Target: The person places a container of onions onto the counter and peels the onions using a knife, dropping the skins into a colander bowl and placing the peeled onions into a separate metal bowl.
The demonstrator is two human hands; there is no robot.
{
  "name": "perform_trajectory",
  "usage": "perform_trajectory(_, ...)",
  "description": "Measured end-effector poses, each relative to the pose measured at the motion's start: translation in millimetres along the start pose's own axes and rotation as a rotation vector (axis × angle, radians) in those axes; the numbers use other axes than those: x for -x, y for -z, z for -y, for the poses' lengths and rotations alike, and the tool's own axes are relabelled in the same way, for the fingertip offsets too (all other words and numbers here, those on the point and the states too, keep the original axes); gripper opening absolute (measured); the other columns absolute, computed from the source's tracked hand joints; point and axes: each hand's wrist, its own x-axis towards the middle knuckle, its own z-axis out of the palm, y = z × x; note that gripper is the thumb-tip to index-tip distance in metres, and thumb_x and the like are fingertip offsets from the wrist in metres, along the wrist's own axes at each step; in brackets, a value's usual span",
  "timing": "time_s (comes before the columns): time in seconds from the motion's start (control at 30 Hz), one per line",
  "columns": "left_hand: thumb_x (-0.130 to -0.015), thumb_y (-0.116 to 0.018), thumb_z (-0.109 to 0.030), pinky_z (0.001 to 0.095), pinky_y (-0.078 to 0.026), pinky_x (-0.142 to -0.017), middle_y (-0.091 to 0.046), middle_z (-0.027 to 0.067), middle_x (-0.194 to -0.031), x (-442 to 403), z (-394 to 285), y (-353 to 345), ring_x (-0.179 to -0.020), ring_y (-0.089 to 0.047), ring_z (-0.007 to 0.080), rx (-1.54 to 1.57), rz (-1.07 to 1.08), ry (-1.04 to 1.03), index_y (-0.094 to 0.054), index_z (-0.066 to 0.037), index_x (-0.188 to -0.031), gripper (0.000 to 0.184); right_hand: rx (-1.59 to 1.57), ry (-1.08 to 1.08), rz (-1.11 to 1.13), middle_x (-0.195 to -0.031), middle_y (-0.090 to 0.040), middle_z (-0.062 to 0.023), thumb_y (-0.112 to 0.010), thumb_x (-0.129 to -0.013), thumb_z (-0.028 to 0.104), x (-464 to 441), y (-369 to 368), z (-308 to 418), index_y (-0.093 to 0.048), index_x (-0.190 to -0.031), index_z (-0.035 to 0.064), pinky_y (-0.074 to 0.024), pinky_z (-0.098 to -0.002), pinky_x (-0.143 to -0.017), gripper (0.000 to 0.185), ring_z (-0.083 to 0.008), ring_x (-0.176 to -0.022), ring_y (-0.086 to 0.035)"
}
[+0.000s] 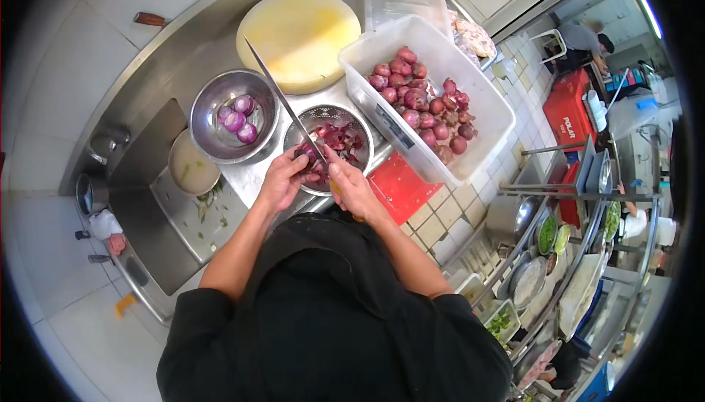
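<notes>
My left hand (pixel 283 179) is closed around a red onion (pixel 306 154), which sits partly hidden by the fingers above a perforated metal colander (pixel 308 124). In my right hand (pixel 352 186) is a large knife (pixel 283 99) with a yellowish handle, its long blade pointing up and away to the left. The blade's lower end is close to the onion; whether it touches cannot be seen. Dark red onion skins (pixel 344 139) lie in the colander. Left of it, a steel bowl (pixel 203 143) holds several peeled purple onions (pixel 233 121).
A clear plastic tub (pixel 470 165) of unpeeled red onions (pixel 416 99) stands right of the colander. Behind lies a round yellow cutting board (pixel 297 31). The sink (pixel 150 233) at left contains a pot of cloudy liquid (pixel 194 167). A red board (pixel 404 187) and metal racks (pixel 529 248) are at right.
</notes>
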Motion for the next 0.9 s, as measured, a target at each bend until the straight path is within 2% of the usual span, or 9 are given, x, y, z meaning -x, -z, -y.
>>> perform_trajectory(0.13, -0.095, -0.062, -0.014, 0.0341, -0.059, -0.085, -0.067, 0.013, -0.112, 3, 1, 1, -0.097, -0.068, 0.02, 0.043, 0.01, 0.059, -0.054, 0.004, -0.13, 0.04, 0.068, 0.008, -0.008, -0.072, -0.046, 0.0051, -0.049, -0.104, 0.039, 5, -1, 4, -0.035, -0.151, 0.0001, -0.0363, -0.0217, -0.056, 0.063, -0.0045, -0.06, -0.04)
perform_trajectory(0.23, -0.092, -0.064, -0.007, 0.0322, -0.056, -0.089, -0.067, 0.0132, -0.115, 8, -7, -7, -0.1, -0.067, 0.021, -0.148, -0.036, 0.068, -0.054, 0.004, -0.132, 0.042, 0.082, -0.005, 0.011, -0.07, -0.046, 0.0052, -0.048, -0.104, 0.04, 7, -1, 8, -0.035, -0.151, 0.0004, -0.0365, -0.0226, -0.056, 0.063, -0.005, -0.059, -0.04)
perform_trajectory(0.33, -0.085, -0.072, -0.004, 0.032, -0.052, -0.092, -0.067, 0.015, -0.116, 9, -9, -13, -0.103, -0.066, 0.023, -0.487, -0.07, -0.104, -0.056, 0.004, -0.131, 0.05, 0.1, -0.01, 0.01, -0.067, -0.043, 0.0057, -0.047, -0.104, 0.041, 9, 3, 6, -0.035, -0.151, 0.0017, -0.0356, -0.0226, -0.055, 0.063, -0.0053, -0.058, -0.039)
perform_trajectory(0.43, -0.077, -0.078, -0.005, 0.0329, -0.05, -0.093, -0.066, 0.0162, -0.115, 16, -19, -36, -0.104, -0.065, 0.0237, -1.145, -0.125, -0.535, -0.058, 0.004, -0.127, 0.054, 0.065, 0.026, 0.045, -0.063, -0.043, 0.0048, -0.044, -0.104, 0.044, 9, 8, 4, -0.036, -0.152, 0.0029, -0.0347, -0.0229, -0.05, 0.064, -0.0062, -0.052, -0.039)
perform_trajectory(0.53, -0.073, -0.081, -0.007, 0.0356, -0.051, -0.087, -0.065, 0.019, -0.11, 13, -9, -38, -0.099, -0.066, 0.0286, -1.207, -0.166, -0.747, -0.059, 0.005, -0.123, 0.056, 0.025, -0.002, 0.061, -0.06, -0.044, 0.0033, -0.042, -0.104, 0.048, 7, 10, 11, -0.032, -0.153, 0.0045, -0.0332, -0.0238, -0.044, 0.066, -0.0073, -0.047, -0.04)
perform_trajectory(0.63, -0.073, -0.081, -0.007, 0.0354, -0.052, -0.086, -0.065, 0.0192, -0.108, 14, -5, -44, -0.097, -0.066, 0.0292, -1.01, -0.232, -0.513, -0.06, 0.005, -0.121, 0.053, 0.031, -0.118, -0.021, -0.059, -0.046, 0.0013, -0.04, -0.104, 0.051, -3, 17, -7, -0.049, -0.137, 0.0013, -0.0327, -0.0244, -0.041, 0.061, -0.0084, -0.045, -0.041)
perform_trajectory(0.73, -0.073, -0.081, -0.007, 0.0348, -0.052, -0.085, -0.065, 0.0191, -0.107, 13, -3, -44, -0.096, -0.066, 0.0287, -1.059, -0.293, -0.51, -0.062, 0.006, -0.119, 0.051, 0.046, -0.121, -0.079, -0.057, -0.046, -0.0001, -0.04, -0.103, 0.054, -5, 10, -8, -0.063, -0.104, 0.0007, -0.0319, -0.0258, -0.039, 0.058, -0.0097, -0.043, -0.041)
perform_trajectory(0.8, -0.074, -0.081, -0.007, 0.0342, -0.052, -0.085, -0.065, 0.0187, -0.106, 12, -1, -41, -0.096, -0.066, 0.0273, -1.099, -0.319, -0.466, -0.062, 0.006, -0.118, 0.05, 0.147, -0.002, -0.151, -0.057, -0.049, -0.0013, -0.04, -0.103, 0.055, -8, 1, -9, -0.055, -0.085, 0.0036, -0.0338, -0.0277, -0.042, 0.056, -0.0108, -0.046, -0.044)
perform_trajectory(0.9, -0.076, -0.079, -0.006, 0.0338, -0.052, -0.087, -0.065, 0.0163, -0.108, 11, 1, -30, -0.098, -0.066, 0.0248, -1.028, -0.253, -0.386, -0.06, 0.005, -0.123, 0.052, 0.197, -0.049, -0.213, -0.059, -0.05, -0.0019, -0.042, -0.102, 0.055, -15, 7, -13, -0.061, -0.086, 0.0002, -0.0386, -0.0288, -0.049, 0.06, -0.0115, -0.052, -0.049)
